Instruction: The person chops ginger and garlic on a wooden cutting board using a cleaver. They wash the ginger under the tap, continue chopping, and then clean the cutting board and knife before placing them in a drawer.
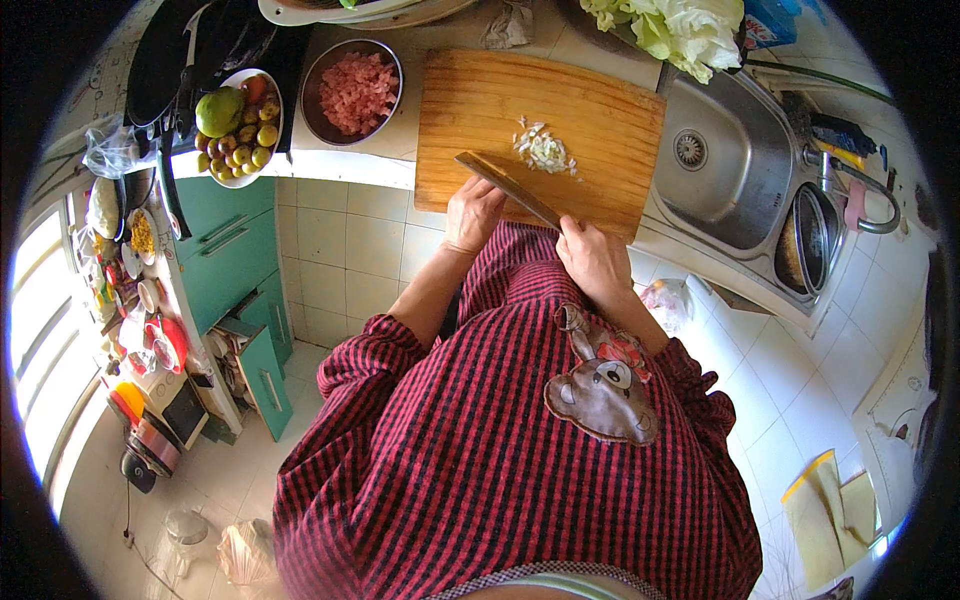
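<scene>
My right hand grips a kitchen knife at its handle end, over the near edge of a wooden cutting board. The blade points up and to the left. By the blade's far end is my left hand, its fingers curled against the near side of the knife. Whether those fingers pinch the blade or something else is hidden. Beyond the knife, on the board, lies a small heap of finely chopped white vegetable, with a few bits scattered around it.
Left of the board stand a metal bowl of minced meat and a white plate of fruit. A steel sink with a curved faucet is on the right. Leafy lettuce sits behind. A teal drawer stands pulled out at lower left.
</scene>
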Available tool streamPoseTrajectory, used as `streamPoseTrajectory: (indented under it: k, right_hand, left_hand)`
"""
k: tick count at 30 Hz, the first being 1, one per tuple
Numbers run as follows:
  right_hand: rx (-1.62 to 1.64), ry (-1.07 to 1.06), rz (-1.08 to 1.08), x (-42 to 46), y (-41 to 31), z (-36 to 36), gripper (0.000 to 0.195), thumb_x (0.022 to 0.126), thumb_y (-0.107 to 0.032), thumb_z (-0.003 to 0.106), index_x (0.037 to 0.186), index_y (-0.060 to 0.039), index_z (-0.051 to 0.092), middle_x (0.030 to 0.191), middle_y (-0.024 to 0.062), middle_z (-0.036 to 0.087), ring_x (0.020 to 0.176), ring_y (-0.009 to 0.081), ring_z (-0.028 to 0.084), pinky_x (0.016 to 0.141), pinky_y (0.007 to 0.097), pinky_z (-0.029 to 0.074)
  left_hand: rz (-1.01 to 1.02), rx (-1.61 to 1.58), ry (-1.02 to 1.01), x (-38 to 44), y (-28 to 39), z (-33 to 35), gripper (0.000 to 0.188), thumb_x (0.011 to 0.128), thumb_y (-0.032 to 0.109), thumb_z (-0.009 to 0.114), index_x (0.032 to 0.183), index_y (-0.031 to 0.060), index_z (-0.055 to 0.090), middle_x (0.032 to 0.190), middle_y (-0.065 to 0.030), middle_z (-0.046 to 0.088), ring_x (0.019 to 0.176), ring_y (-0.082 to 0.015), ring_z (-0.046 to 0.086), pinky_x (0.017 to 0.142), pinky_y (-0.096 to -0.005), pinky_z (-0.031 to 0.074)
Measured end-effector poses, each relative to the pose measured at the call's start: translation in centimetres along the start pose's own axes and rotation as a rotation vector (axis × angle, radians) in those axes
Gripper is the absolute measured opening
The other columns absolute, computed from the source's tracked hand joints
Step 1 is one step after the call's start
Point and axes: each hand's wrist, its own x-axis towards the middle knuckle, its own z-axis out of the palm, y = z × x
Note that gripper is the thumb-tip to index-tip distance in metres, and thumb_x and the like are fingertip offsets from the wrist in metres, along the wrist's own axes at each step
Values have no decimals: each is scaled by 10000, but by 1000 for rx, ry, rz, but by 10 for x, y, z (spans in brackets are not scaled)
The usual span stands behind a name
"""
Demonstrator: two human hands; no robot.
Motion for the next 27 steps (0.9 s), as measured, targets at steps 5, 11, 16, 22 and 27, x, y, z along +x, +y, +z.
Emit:
streamPoseTrajectory:
  k: [5,11,16,22,27]
  right_hand:
    - [-17,-111,59,10,-6,9,173,836,-169,589,968,-57,583,672,196,610,615,379,632,534,478,509]
    - [-15,-23,54,18,-8,20,161,848,-181,583,937,-47,569,683,190,624,617,378,632,539,483,505]
    - [-4,-14,15,9,-7,1,206,833,-178,584,982,-37,610,681,203,625,636,373,643,593,467,530]
    - [-40,-178,96,17,-15,-2,196,835,-178,583,978,-46,604,645,198,618,608,378,640,562,477,523]
    - [-30,-40,63,28,-18,26,149,857,-186,586,909,-48,563,635,187,611,590,386,623,546,490,502]
  left_hand:
    - [10,-14,18,-3,-4,3,150,777,87,643,920,111,683,959,-47,661,935,-258,633,768,-352,546]
    - [14,-48,47,-2,1,4,129,752,88,639,878,106,660,921,-45,641,891,-251,625,745,-352,544]
    - [30,20,14,-5,-7,8,117,730,94,637,846,108,630,875,-41,607,825,-237,609,707,-354,540]
    - [23,17,64,-6,-3,10,163,735,100,629,897,114,650,915,-41,625,852,-250,616,712,-359,541]
    - [25,-34,66,-3,-2,7,188,740,118,639,927,114,657,929,-41,628,876,-254,619,719,-355,539]
